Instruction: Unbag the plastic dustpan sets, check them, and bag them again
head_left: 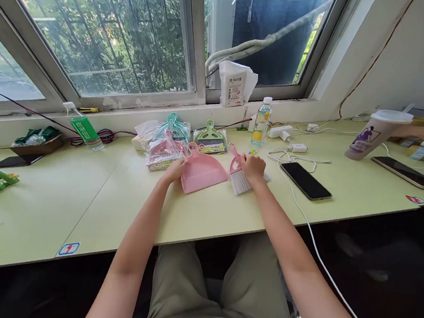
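A pink dustpan (204, 170) lies on the pale green table, its looped handle toward the window. My left hand (175, 169) is closed on its left edge near the handle. Just right of the dustpan is a small pink hand brush (237, 170) with white bristles facing me. My right hand (254, 168) is curled over the brush and hides part of it. Behind the dustpan lie wrapped brush-and-dustpan sets: a pink one (164, 153), a teal one (173, 129) and a green one (211, 140).
A drink bottle (261, 123), white chargers and cables, and a black phone (306, 180) are to the right. Farther right stand a large cup (377, 135) and another phone (407, 172), near another person's arm. At left are a green-labelled bottle (84, 127) and a box (39, 143).
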The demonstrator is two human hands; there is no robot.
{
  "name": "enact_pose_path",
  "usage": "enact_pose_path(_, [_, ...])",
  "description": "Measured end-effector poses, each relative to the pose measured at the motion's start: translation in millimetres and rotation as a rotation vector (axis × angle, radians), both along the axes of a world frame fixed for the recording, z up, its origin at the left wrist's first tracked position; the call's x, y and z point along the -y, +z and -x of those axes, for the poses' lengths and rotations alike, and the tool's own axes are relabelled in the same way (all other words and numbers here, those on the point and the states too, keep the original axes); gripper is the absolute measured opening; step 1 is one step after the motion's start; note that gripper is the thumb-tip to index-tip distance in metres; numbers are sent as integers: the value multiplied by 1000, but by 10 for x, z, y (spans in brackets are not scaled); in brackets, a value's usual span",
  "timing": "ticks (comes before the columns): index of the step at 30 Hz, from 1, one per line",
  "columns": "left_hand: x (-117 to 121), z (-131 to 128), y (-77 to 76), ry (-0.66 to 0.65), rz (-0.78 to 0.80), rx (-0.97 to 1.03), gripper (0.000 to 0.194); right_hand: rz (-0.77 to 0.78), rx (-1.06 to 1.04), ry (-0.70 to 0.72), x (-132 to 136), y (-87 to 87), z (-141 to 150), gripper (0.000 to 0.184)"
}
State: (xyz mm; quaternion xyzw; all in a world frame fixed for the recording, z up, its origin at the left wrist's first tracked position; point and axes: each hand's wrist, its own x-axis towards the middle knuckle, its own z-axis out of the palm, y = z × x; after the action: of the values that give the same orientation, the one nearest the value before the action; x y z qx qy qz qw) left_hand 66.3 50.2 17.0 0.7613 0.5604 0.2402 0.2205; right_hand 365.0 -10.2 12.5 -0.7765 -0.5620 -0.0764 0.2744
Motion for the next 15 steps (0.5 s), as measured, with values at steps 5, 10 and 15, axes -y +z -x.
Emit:
enact_pose_path(5, [21, 8, -16, -43, -15, -123, 42, 120, 2, -32, -23, -102, -95, 38])
enact_pose_path(10, [28, 33, -24, -4, 0, -69, 39, 95, -26, -19, -18, -112, -82, 31])
enact_pose_path(15, [5, 32, -74, 5, -5, -47, 36, 181, 8, 10, 6, -90, -78, 29])
